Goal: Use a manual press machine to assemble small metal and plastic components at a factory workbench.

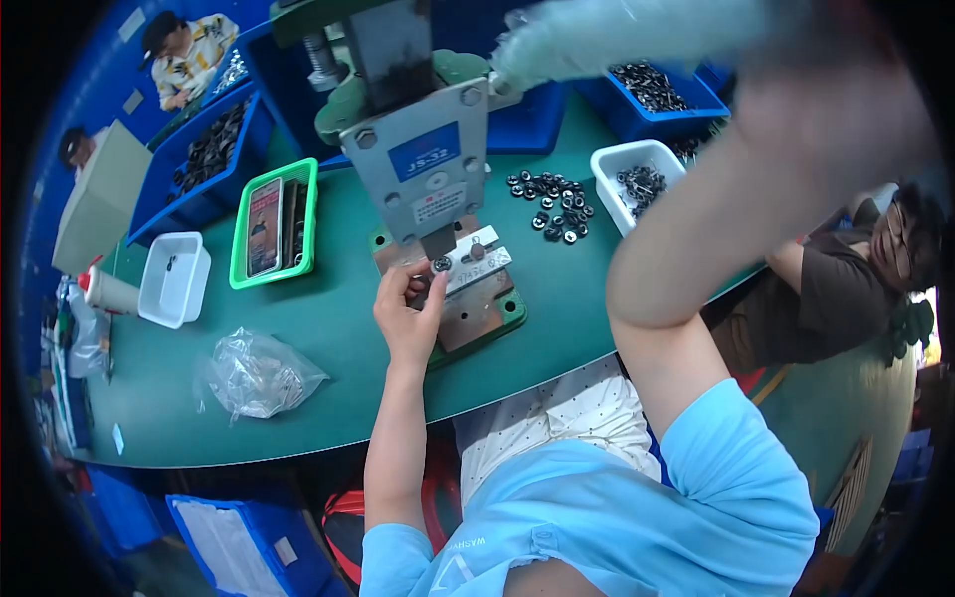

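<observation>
My left hand [406, 316], the closer one, pinched the round black part [442, 264] just nearside of the press ram [438, 242]; my blurred right hand's [821, 99] grip I couldn't tell.

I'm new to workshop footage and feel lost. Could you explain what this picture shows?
This is one wide view looking down from a head-worn camera, so straight edges bend. The green and grey machine looks like a hand press. The left hand holds a small black round part at it. The right hand, raised near the plastic-wrapped lever, is too blurred to read. On the green table are loose black parts, trays and a clear bag.
</observation>
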### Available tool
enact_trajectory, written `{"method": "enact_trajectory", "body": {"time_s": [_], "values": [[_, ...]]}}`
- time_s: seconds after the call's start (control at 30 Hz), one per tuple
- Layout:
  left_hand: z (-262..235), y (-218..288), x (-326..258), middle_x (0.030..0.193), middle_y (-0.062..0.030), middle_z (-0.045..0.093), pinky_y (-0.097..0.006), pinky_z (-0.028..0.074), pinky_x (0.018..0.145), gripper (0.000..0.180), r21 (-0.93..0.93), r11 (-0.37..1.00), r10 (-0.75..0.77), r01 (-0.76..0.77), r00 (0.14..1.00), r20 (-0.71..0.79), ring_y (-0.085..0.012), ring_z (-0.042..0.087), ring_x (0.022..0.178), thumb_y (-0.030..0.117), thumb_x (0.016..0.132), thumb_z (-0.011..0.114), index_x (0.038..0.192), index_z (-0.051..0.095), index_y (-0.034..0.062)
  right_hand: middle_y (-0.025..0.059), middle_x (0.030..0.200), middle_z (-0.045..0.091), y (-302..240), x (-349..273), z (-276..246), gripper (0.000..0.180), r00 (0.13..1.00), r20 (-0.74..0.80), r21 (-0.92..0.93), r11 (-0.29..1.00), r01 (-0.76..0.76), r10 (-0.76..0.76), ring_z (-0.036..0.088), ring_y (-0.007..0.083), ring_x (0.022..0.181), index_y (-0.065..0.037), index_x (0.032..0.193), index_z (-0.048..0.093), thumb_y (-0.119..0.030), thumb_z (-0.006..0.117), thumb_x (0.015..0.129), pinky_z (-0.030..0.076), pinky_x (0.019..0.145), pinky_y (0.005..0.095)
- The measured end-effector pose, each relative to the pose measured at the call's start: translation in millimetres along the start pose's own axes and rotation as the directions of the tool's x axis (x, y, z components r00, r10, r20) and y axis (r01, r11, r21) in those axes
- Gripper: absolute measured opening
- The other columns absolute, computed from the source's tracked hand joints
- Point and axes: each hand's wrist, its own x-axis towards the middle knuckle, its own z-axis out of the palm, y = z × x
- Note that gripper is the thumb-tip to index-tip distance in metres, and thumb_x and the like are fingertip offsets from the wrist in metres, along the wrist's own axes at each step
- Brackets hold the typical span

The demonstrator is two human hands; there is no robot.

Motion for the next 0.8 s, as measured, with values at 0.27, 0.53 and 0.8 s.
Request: {"method": "enact_trajectory", "body": {"time_s": [0.27,0.53,0.8], "values": [[-0.2,4.7,0.9,0.074,-0.0011,0.055,-0.02,0.038,0.056,0.018,0.015,0.996,0.092,-0.091,0.995,-0.033,-0.0082,0.048,0.063,0.009,0.074,0.073,0.083,0.061,-0.0002,0.0044,0.076,0.052,-47.1,-70.5,-45.9,0.008,0.918,0.357,0.303,0.908,-0.288,0.172,0.054,0.0178,0.067,-0.015,0.078,0.049,-0.022,0.048,0.082,0.027,0.095,0.0453],[-0.5,1.2,-0.4,0.076,-0.0025,0.055,-0.02,0.039,0.057,0.015,-0.026,0.997,0.076,-0.076,0.997,-0.028,-0.0081,0.048,0.063,0.004,0.075,0.07,0.085,0.06,-0.001,0.0027,0.076,0.054,-58.3,-134.1,-54.4,0.015,0.973,0.182,0.245,0.951,-0.187,0.144,0.057,0.0173,0.065,-0.015,0.078,0.051,-0.022,0.045,0.09,0.034,0.093,0.0425],[-0.3,3.2,0.3,0.075,-0.0025,0.054,-0.021,0.039,0.056,0.014,0.021,0.997,0.071,-0.071,0.997,-0.02,-0.0086,0.048,0.062,0.005,0.075,0.07,0.084,0.061,-0.0002,0.0012,0.069,0.05,-57.7,-157.7,-56.3,0.009,0.976,0.143,0.278,0.94,-0.199,0.164,0.053,0.0153,0.064,-0.017,0.072,0.051,-0.02,0.052,0.08,0.033,0.089,0.0377]]}}
